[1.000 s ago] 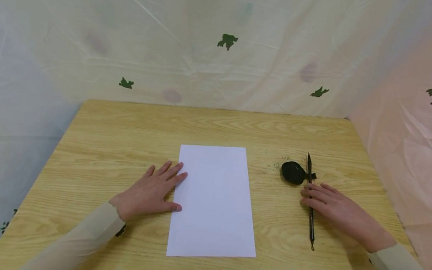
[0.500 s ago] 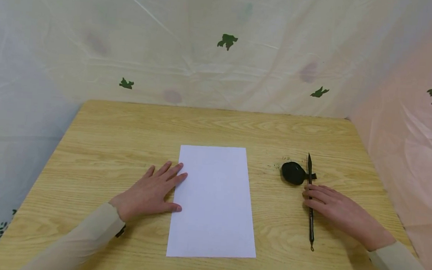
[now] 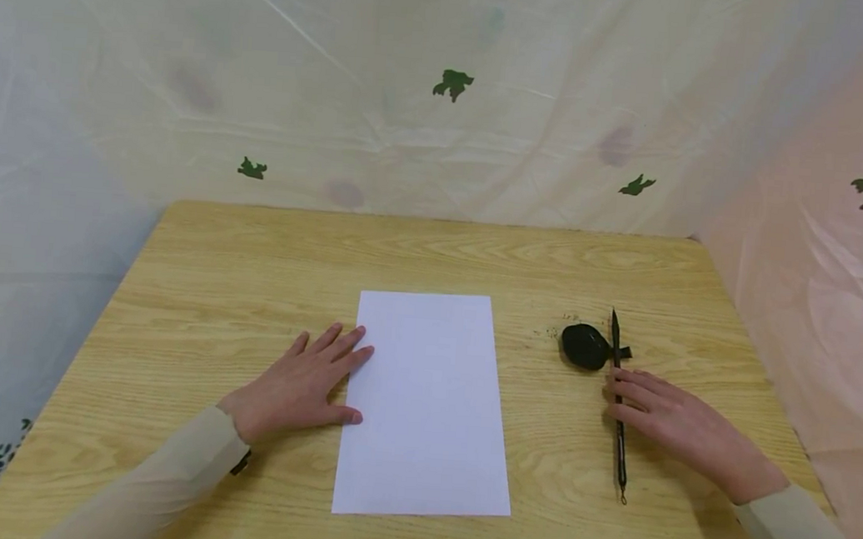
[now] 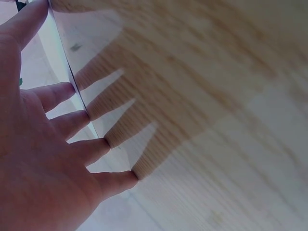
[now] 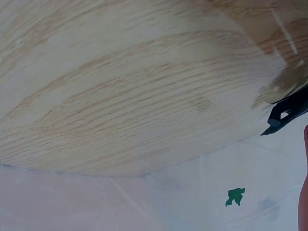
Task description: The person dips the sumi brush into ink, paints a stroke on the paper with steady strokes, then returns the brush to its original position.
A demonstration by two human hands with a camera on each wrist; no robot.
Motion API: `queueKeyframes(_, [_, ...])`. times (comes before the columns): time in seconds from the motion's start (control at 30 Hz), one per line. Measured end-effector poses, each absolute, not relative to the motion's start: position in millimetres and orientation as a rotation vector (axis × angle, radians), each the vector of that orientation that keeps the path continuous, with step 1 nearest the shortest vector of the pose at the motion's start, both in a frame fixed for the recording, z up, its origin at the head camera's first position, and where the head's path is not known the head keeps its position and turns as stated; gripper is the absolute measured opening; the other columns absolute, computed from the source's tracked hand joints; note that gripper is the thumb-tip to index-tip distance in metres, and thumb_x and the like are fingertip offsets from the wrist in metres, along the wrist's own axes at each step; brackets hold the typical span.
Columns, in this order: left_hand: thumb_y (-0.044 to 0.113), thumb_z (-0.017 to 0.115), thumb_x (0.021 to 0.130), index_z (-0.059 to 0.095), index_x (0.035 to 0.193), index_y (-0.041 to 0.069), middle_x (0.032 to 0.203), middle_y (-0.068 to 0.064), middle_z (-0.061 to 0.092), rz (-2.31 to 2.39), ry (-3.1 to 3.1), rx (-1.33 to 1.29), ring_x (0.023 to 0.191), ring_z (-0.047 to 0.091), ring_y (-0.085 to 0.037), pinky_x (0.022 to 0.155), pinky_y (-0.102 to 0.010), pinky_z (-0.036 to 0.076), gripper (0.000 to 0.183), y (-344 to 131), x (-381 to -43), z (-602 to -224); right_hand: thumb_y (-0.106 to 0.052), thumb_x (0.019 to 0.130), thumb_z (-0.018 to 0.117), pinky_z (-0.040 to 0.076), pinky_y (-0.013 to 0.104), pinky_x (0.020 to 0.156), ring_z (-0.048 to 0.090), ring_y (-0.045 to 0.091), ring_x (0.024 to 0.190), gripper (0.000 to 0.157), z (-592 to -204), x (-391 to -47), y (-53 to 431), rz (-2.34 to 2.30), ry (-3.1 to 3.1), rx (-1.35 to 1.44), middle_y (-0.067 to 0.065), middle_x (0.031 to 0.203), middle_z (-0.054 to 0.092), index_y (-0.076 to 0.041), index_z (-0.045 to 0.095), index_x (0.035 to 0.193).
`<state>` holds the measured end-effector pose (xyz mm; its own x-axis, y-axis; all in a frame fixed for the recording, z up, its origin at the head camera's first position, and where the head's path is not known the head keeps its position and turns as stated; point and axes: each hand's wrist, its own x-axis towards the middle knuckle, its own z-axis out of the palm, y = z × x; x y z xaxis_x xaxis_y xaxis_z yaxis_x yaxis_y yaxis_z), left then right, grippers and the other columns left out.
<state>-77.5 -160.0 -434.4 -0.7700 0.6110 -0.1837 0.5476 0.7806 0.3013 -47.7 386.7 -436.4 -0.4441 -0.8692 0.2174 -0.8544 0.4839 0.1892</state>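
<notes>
My left hand lies with fingers spread across the left edge of a white sheet of paper. The left wrist view shows its palm side and its straight fingers. Over on the right, my right hand holds a black calligraphy brush by the middle of its shaft, fingers curled over it and thumb hidden. The brush's pointed tip faces away from me, across the short stub of a glossy black ink dish. Part of a black shape enters the right wrist view at its right edge.
Everything lies on a wood-grain table. Small dark specks mark the wood left of the dish. Pale cloth hangings with green leaf-like patches enclose the back and sides.
The brush has shifted very slightly, its tip a little to the left and nearer to me. My right fingers have drawn slightly to the right; the left hand and paper stay put.
</notes>
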Motion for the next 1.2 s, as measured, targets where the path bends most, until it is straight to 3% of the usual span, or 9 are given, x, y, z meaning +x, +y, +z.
queueKeyframes(0.17, [0.061, 0.071, 0.091, 0.037, 0.162, 0.013, 0.171, -0.011, 0.021, 0.344, 2.705, 0.89, 0.157, 0.013, -0.041, 0.117, -0.073, 0.017, 0.092, -162.1, -76.3, -433.1, -0.004, 0.111, 0.011, 0.009, 0.034, 0.127, 0.059, 0.038, 0.12, 0.061, -431.3, -46.1, 382.8, -0.095, -2.409, 1.436, 0.018, 0.131, 0.066, -0.009, 0.071, 0.118])
queueKeyframes(0.53, [0.061, 0.071, 0.091, 0.036, 0.162, 0.013, 0.171, -0.011, 0.021, 0.35, 2.709, 0.897, 0.157, 0.013, -0.04, 0.117, -0.073, 0.017, 0.092, -162.6, -76.0, -435.0, -0.009, 0.115, 0.006, 0.011, 0.033, 0.126, 0.054, 0.04, 0.127, 0.063, -407.2, -36.3, 369.4, -0.023, -2.439, 1.329, 0.018, 0.137, 0.061, -0.004, 0.068, 0.125])
queueKeyframes(0.7, [0.062, 0.07, 0.091, 0.036, 0.162, 0.013, 0.171, -0.011, 0.021, 0.359, 2.701, 0.904, 0.157, 0.012, -0.04, 0.117, -0.072, 0.017, 0.092, -162.7, -76.1, -435.0, -0.016, 0.116, 0.007, 0.012, 0.03, 0.125, 0.052, 0.038, 0.133, 0.061, -399.0, -30.7, 364.1, 0.047, -2.509, 1.232, 0.016, 0.143, 0.058, -0.005, 0.064, 0.133])
queueKeyframes(0.9, [0.062, 0.069, 0.092, 0.036, 0.163, 0.014, 0.172, -0.009, 0.019, 0.359, 2.688, 0.907, 0.158, 0.012, -0.039, 0.118, -0.071, 0.017, 0.091, -162.5, -76.1, -434.5, -0.025, 0.117, 0.017, 0.016, 0.023, 0.123, 0.057, 0.037, 0.129, 0.056, -395.3, -30.4, 354.6, 0.166, -2.447, 1.125, 0.016, 0.138, 0.063, -0.005, 0.067, 0.131])
queueKeyframes(1.17, [0.064, 0.067, 0.092, 0.034, 0.163, 0.015, 0.172, -0.008, 0.018, 0.345, 2.686, 0.891, 0.158, 0.011, -0.038, 0.119, -0.071, 0.015, 0.092, -161.9, -76.1, -435.4, -0.019, 0.116, 0.031, 0.027, 0.019, 0.118, 0.066, 0.039, 0.115, 0.044, -397.0, -39.4, 343.3, 0.249, -2.269, 1.05, 0.02, 0.126, 0.069, -0.003, 0.071, 0.121])
queueKeyframes(1.2, [0.064, 0.067, 0.092, 0.034, 0.163, 0.015, 0.172, -0.008, 0.018, 0.346, 2.686, 0.889, 0.158, 0.011, -0.038, 0.119, -0.071, 0.015, 0.092, -161.7, -76.2, -435.7, -0.019, 0.115, 0.031, 0.036, 0.019, 0.114, 0.066, 0.038, 0.113, 0.044, -397.9, -40.4, 343.0, 0.244, -2.256, 1.03, 0.019, 0.125, 0.069, -0.003, 0.072, 0.12])
